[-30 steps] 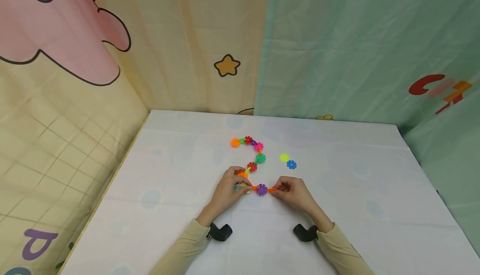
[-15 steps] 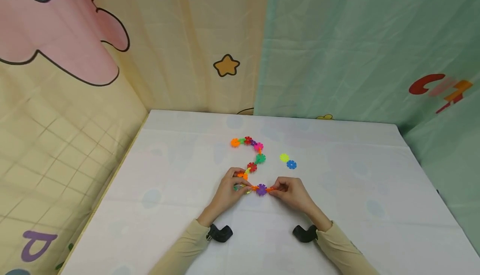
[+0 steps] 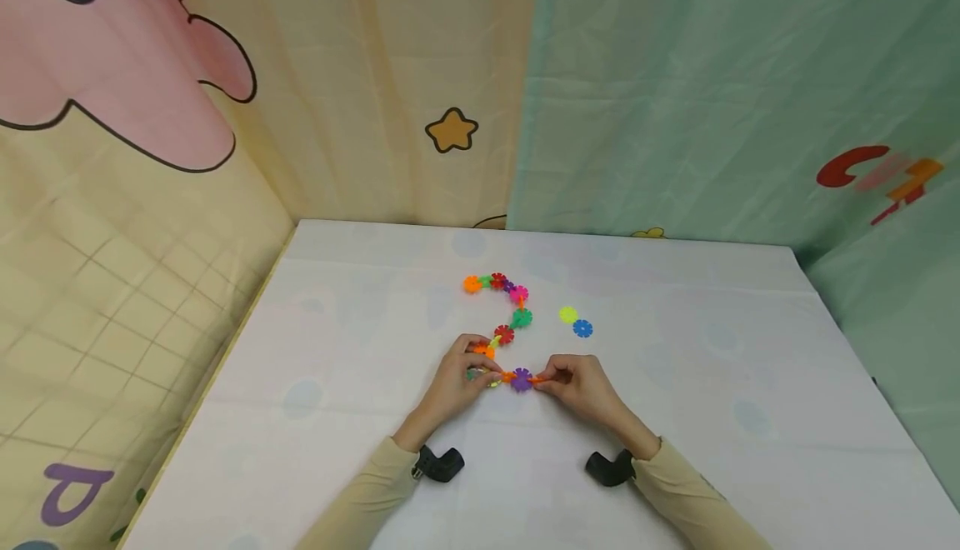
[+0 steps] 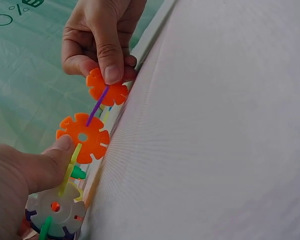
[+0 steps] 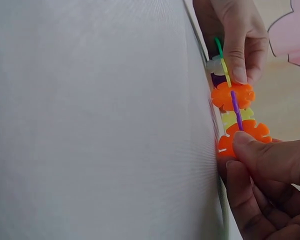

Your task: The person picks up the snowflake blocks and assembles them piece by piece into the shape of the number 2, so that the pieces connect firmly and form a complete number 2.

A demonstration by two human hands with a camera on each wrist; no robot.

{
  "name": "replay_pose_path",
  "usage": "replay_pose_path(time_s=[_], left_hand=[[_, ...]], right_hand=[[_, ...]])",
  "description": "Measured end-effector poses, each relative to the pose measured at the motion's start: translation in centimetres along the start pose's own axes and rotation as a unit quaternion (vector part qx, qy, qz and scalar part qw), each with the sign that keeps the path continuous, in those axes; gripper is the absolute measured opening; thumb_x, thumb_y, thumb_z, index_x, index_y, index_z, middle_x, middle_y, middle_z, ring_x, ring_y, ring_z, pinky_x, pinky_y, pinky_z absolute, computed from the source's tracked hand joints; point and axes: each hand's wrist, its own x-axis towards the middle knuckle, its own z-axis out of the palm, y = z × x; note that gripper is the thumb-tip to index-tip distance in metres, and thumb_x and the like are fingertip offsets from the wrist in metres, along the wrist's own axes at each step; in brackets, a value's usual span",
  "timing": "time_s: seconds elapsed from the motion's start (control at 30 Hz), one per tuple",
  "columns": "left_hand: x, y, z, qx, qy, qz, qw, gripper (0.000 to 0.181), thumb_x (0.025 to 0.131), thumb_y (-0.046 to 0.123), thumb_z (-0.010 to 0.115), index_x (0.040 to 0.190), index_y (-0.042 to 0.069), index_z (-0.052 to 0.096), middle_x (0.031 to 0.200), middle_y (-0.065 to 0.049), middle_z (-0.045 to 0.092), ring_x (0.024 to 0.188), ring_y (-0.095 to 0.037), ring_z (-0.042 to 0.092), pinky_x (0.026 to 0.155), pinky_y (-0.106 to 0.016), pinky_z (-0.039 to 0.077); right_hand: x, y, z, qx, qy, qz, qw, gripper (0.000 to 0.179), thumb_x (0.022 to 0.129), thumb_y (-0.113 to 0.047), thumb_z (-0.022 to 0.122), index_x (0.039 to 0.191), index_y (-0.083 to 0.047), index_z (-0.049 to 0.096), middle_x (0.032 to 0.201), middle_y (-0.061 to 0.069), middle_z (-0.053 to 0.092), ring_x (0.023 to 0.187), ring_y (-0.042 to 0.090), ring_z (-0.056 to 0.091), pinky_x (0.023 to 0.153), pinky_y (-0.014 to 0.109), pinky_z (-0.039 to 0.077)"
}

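Note:
A curving chain of snowflake discs (image 3: 521, 317) lies on the table, its near end between my hands. My left hand (image 3: 455, 373) pinches an orange snowflake disc (image 4: 96, 143) with thumb and finger. A purple snowflake disc (image 3: 522, 380), edge-on in the wrist views, slots into it. On the purple disc's other side sits another orange snowflake disc (image 4: 96, 91), pinched by my right hand (image 3: 585, 385). Beside my left thumb, a yellow disc (image 4: 68, 175) joins a whitish disc (image 4: 66, 212). My left hand hides part of the chain in the head view.
A yellow disc (image 3: 568, 315) and a blue disc (image 3: 582, 328) lie loose beyond my right hand. White cloth covers the table (image 3: 337, 450). Printed curtains stand along its back and sides. A black device (image 3: 440, 464) is worn at each wrist.
My right hand has shifted very slightly left with the orange disc and the purple disc. The left hand keeps its hold, nearly still.

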Motion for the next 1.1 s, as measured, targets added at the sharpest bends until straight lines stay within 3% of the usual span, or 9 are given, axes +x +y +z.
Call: replay_pose_path(time_s=[0.23, 0.37, 0.5, 0.63, 0.77, 0.93, 1.1], left_hand=[[-0.1, -0.1, -0.2, 0.007, -0.014, 0.002, 0.9999, 0.007, 0.081, 0.011, 0.077, 0.084, 0.008, 0.072, 0.119, -0.011, 0.052, 0.098, -0.022, 0.056, 0.083, -0.03, 0.05], [-0.2, 0.0, -0.4, 0.026, -0.019, -0.005, 0.9995, 0.013, 0.078, 0.015, 0.08, 0.088, 0.013, 0.071, 0.121, -0.009, 0.052, 0.11, -0.024, 0.05, 0.092, -0.037, 0.045], [-0.4, 0.2, -0.7, 0.045, -0.028, -0.02, 0.9984, 0.022, 0.075, 0.023, 0.083, 0.091, 0.016, 0.071, 0.125, -0.007, 0.05, 0.116, -0.024, 0.045, 0.097, -0.042, 0.041], [-0.6, 0.4, -0.7, 0.057, -0.018, -0.013, 0.9981, 0.028, 0.073, 0.026, 0.084, 0.096, 0.015, 0.071, 0.126, -0.007, 0.05, 0.117, -0.022, 0.044, 0.097, -0.042, 0.041], [-0.6, 0.8, -0.3, 0.069, 0.018, 0.028, 0.9971, 0.026, 0.073, 0.02, 0.084, 0.093, 0.012, 0.071, 0.121, -0.008, 0.054, 0.112, -0.021, 0.046, 0.089, -0.038, 0.044], [-0.1, 1.6, 0.6, 0.111, 0.032, 0.096, 0.9886, 0.02, 0.073, 0.018, 0.084, 0.087, 0.013, 0.072, 0.11, -0.004, 0.059, 0.108, -0.02, 0.048, 0.089, -0.037, 0.043], [0.9, 2.4, 1.5, 0.148, 0.012, 0.157, 0.9763, 0.02, 0.073, 0.023, 0.084, 0.086, 0.013, 0.072, 0.1, 0.001, 0.061, 0.102, -0.017, 0.052, 0.089, -0.034, 0.042]], right_hand=[[-0.2, -0.1, 0.1, -0.012, -0.003, 0.024, 0.9996, 0.014, 0.077, -0.007, 0.079, 0.075, -0.014, 0.067, 0.073, -0.009, 0.064, 0.062, 0.006, 0.056, 0.057, 0.022, 0.05], [-0.4, 0.1, -0.5, -0.008, -0.032, 0.034, 0.9989, 0.014, 0.078, -0.01, 0.079, 0.087, -0.012, 0.069, 0.077, -0.007, 0.064, 0.063, 0.007, 0.055, 0.058, 0.023, 0.05], [-0.5, 0.6, -2.4, 0.003, -0.065, 0.049, 0.9967, 0.023, 0.078, -0.01, 0.079, 0.099, -0.008, 0.068, 0.088, -0.003, 0.066, 0.069, 0.011, 0.058, 0.061, 0.025, 0.051], [-0.2, 1.5, -4.9, -0.033, -0.012, 0.087, 0.9955, 0.018, 0.081, -0.009, 0.076, 0.098, -0.006, 0.069, 0.09, 0.001, 0.068, 0.074, 0.015, 0.06, 0.065, 0.027, 0.051], [0.7, 2.3, -6.3, -0.1, 0.057, 0.123, 0.9858, 0.019, 0.085, -0.015, 0.072, 0.099, -0.003, 0.068, 0.087, 0.005, 0.066, 0.076, 0.021, 0.061, 0.066, 0.035, 0.051], [2.0, 2.9, -6.2, -0.153, 0.05, 0.132, 0.9779, 0.036, 0.086, -0.02, 0.071, 0.113, 0.003, 0.065, 0.089, 0.011, 0.061, 0.078, 0.025, 0.056, 0.066, 0.039, 0.048], [2.6, 3.0, -5.5, -0.167, 0.057, 0.158, 0.9716, 0.032, 0.083, -0.022, 0.074, 0.104, 0.001, 0.068, 0.088, 0.013, 0.055, 0.076, 0.025, 0.051, 0.062, 0.036, 0.043]])
